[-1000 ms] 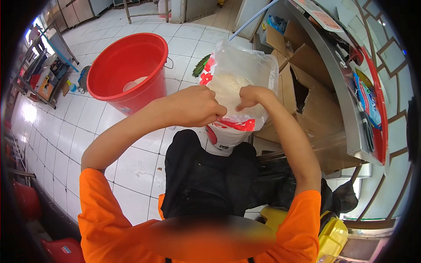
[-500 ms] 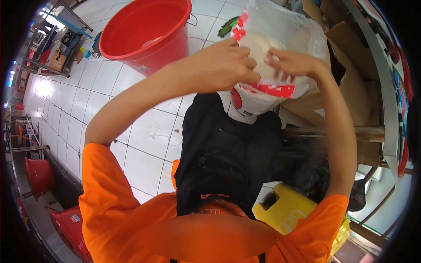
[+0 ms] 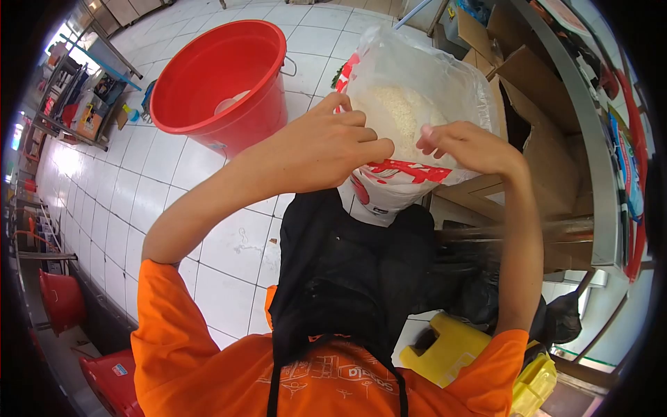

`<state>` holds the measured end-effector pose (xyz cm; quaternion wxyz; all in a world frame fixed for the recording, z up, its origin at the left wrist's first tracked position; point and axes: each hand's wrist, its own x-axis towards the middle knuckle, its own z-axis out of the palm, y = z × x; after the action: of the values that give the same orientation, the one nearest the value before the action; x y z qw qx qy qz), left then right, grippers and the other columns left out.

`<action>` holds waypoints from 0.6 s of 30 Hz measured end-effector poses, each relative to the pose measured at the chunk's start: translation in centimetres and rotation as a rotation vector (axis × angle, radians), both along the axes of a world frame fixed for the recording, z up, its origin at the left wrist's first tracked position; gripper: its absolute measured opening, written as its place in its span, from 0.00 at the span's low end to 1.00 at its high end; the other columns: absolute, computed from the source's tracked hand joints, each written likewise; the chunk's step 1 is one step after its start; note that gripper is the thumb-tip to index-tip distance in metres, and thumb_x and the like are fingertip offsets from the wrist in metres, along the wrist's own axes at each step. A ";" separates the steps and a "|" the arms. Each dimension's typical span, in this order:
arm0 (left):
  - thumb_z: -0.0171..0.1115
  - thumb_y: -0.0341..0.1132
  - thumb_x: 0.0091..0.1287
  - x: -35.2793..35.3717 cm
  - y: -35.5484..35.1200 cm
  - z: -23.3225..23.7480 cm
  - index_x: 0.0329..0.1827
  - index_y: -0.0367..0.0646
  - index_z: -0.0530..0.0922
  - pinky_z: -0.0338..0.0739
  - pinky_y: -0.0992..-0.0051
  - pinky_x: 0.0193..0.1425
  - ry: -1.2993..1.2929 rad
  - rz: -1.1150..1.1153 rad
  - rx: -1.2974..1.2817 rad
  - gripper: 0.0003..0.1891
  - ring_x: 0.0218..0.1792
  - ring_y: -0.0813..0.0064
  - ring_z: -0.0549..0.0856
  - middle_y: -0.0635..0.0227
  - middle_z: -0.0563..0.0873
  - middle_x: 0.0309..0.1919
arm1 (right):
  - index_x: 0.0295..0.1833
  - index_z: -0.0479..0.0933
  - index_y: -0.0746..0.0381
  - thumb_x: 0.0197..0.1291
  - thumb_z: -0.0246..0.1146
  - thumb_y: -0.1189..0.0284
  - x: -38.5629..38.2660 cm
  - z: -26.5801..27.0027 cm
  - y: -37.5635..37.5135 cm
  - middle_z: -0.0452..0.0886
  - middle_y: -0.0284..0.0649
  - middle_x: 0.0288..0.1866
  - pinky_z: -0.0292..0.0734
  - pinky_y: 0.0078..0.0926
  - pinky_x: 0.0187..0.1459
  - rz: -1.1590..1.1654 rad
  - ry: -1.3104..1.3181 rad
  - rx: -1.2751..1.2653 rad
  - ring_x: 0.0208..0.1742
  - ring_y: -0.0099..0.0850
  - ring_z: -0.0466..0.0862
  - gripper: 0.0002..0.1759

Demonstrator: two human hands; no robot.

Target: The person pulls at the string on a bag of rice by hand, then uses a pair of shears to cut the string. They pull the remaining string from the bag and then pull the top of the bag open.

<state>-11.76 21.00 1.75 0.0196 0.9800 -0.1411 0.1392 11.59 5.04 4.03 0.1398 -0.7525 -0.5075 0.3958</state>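
Note:
A white and red rice sack [image 3: 381, 205] stands upright between the knees, its mouth wide and lined with clear plastic. White rice [image 3: 397, 115] shows inside. My left hand [image 3: 340, 142] is closed on the left side of the sack's rim, fingers curled, part of the grip hidden under the hand. Over the right side of the mouth, my right hand [image 3: 469, 146] has loosely bent fingers, with nothing visible in them. Its fingertips hang above the rice, and its underside is hidden.
Left of the sack, a large red bucket [image 3: 250, 121] on the tiled floor [image 3: 226, 240] holds a pale item. Open cardboard boxes [image 3: 549, 160] and a metal shelf edge [image 3: 597, 208] stand close on the right. A yellow plastic object [image 3: 448, 347] lies by the right elbow.
The view has shifted, showing more of the sack's mouth and rice. My right hand's fingers, spread before, are now drawn closer together. My left hand stays at the rim.

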 end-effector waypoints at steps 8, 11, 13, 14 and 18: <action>0.66 0.31 0.67 -0.9 0.0 -2.0 0.56 0.43 0.78 0.71 0.60 0.63 -0.418 0.073 -0.392 0.14 0.57 0.60 0.81 0.60 0.81 0.60 | 0.45 0.81 0.69 0.70 0.57 0.74 -5.6 -0.9 -8.9 0.86 0.47 0.42 0.78 0.30 0.47 -0.440 -0.682 1.083 0.43 0.36 0.84 0.10; 0.63 0.31 0.68 -2.6 2.2 -13.2 0.50 0.41 0.81 0.75 0.64 0.57 -0.499 0.620 -0.957 0.09 0.51 0.60 0.84 0.60 0.85 0.51 | 0.35 0.78 0.66 0.62 0.54 0.82 -9.1 -15.1 -14.5 0.84 0.44 0.36 0.78 0.29 0.42 -0.940 -0.113 1.404 0.37 0.31 0.82 0.07; 0.60 0.33 0.69 -3.6 2.4 -23.3 0.42 0.40 0.81 0.77 0.64 0.54 -0.223 0.725 -1.065 0.07 0.46 0.55 0.85 0.61 0.86 0.40 | 0.37 0.82 0.63 0.57 0.59 0.81 -10.8 -18.8 -12.2 0.85 0.46 0.39 0.79 0.35 0.46 -0.670 -0.392 0.772 0.40 0.41 0.84 0.07; 0.65 0.34 0.66 -4.1 3.6 -27.8 0.45 0.43 0.83 0.78 0.66 0.55 0.154 0.468 -0.960 0.08 0.44 0.58 0.86 0.61 0.87 0.42 | 0.38 0.83 0.61 0.56 0.62 0.79 -10.1 -21.4 -11.2 0.85 0.46 0.43 0.76 0.44 0.57 -0.371 -0.369 0.687 0.49 0.46 0.83 0.06; 0.62 0.46 0.63 -3.9 2.4 -28.5 0.41 0.56 0.89 0.79 0.63 0.58 0.368 0.471 -0.511 0.11 0.49 0.56 0.86 0.68 0.89 0.43 | 0.45 0.83 0.59 0.55 0.65 0.70 -8.8 -26.3 -8.7 0.82 0.49 0.52 0.72 0.44 0.63 -0.099 -0.295 0.108 0.60 0.50 0.79 0.12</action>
<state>-15.69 23.38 -26.76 0.2556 0.9576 0.1327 -0.0076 2.77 -3.69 -22.28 0.1233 -0.8180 -0.5054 0.2455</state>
